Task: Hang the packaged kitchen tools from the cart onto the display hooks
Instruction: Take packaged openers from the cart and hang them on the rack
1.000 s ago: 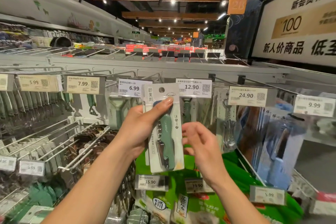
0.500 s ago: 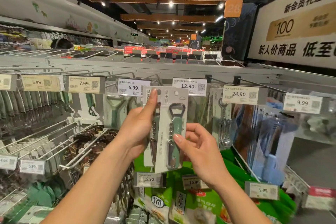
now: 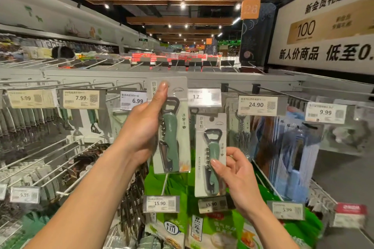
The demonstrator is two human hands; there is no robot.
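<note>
From the head camera, looking at a shop display of wire hooks and price tags, the left hand (image 3: 141, 131) holds a carded bottle opener (image 3: 172, 127) upright in front of the top rail. Its grip is closed around the card's left edge, with the palm behind the card. The forefinger (image 3: 162, 91) is stretched straight up the front of the card to its top, where it covers the hang hole. This card sits between the 6.99 tag (image 3: 133, 100) and the blurred tag that starts with 12 (image 3: 204, 97), and its top edge is level with the rail. To its right and lower down, the right hand (image 3: 240, 174) holds a second carded opener (image 3: 212, 143) of the same green kind. The thumb tip (image 3: 215, 162) presses on the front of the green handle, and the other fingers are curled behind the card's right edge. I cannot tell whether this second card hangs on a hook or is only held up. The two cards stand side by side, near each other but apart. Below them are green bags (image 3: 174, 186) and a 15.90 tag (image 3: 160, 203).
</note>
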